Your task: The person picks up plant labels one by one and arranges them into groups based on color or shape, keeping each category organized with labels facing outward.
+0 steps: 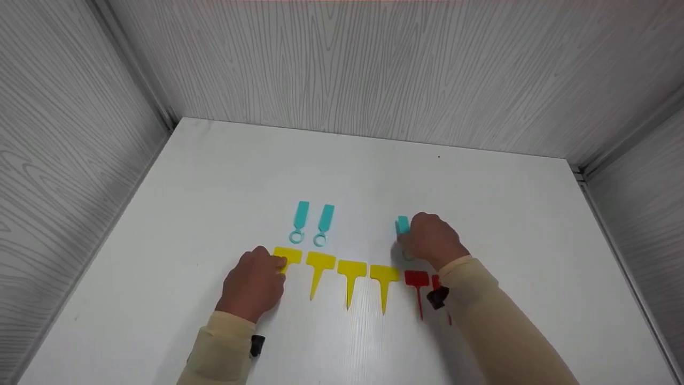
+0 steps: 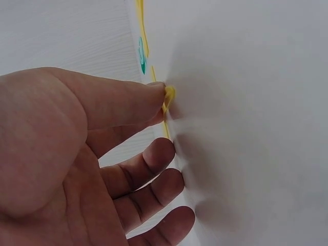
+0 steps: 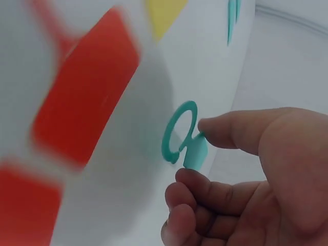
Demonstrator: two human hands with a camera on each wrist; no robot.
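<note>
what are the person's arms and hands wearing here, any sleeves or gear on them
Both arms are covered by long, pale beige sleeves that end at the wrists. The left hand and right hand are bare: no gloves, rings or markings show. A small black device sits at each wrist, one by the left cuff and one under the right cuff. No cables are visible.
</note>
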